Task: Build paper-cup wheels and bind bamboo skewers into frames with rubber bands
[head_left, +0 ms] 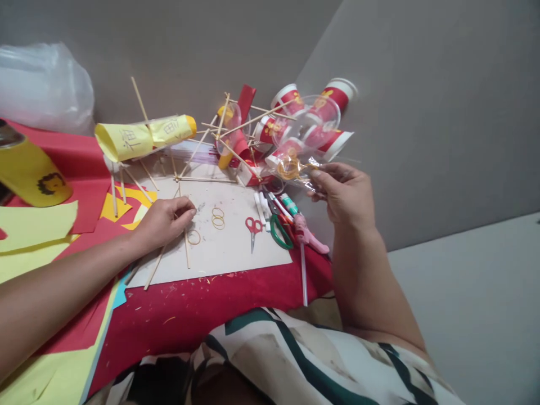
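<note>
My left hand (164, 223) rests on the white board (236, 247), fingers closed on thin wooden sticks (186, 247) that cross under it. Several yellow rubber bands (217, 218) lie loose on the board just right of that hand. My right hand (343, 194) is raised at the right, pinching a clear plastic bag of rubber bands (291, 169). Behind the bag lies a stick frame (230, 143) with clear cups and red paper.
Small red scissors (253, 228), green-handled scissors (279, 232), pens and a pink tool (310, 236) lie by the board's right edge. Red-and-white paper cups (333, 107) pile against the wall. A yellow paper roll (143, 135), yellow can (31, 174), coloured paper sheets and a plastic bag (42, 84) sit at the left.
</note>
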{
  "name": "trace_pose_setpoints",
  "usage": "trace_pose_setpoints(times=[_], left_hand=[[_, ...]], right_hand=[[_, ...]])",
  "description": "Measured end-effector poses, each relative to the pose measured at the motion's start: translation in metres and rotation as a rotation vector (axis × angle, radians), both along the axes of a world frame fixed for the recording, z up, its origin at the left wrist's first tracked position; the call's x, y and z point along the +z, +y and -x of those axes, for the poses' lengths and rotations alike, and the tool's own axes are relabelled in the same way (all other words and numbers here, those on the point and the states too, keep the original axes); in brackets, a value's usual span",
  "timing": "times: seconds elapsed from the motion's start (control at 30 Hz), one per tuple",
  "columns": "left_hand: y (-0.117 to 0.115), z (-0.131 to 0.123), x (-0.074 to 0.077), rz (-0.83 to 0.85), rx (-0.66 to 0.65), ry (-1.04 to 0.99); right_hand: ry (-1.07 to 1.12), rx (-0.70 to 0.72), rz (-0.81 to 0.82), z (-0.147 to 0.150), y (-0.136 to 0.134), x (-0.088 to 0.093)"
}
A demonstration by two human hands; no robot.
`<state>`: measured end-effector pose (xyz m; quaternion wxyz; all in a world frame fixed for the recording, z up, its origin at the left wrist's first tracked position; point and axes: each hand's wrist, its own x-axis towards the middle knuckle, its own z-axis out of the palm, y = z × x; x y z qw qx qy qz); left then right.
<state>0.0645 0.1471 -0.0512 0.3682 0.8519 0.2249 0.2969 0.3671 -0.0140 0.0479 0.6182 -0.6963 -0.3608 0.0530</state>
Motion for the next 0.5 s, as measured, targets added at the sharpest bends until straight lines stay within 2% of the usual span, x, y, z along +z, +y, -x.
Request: trace_pose_setpoints(times=[0.1, 0.27, 0.5], left_hand=[[0.001, 0.001, -0.001, -0.076, -0.023, 0.047], [0.002, 0.001, 0.000, -0.095, -0.021, 0.089], [0.001, 0.001, 0.001, -0.081, -0.017, 0.105]], right_hand=[[-0.039, -0.087, 0.085, -0.012, -0.009, -0.007], [-0.016, -0.156, 0.230, -0.024, -0.010, -0.024], [0.172, -0.197, 0.344, -0.052, 0.004, -0.042]])
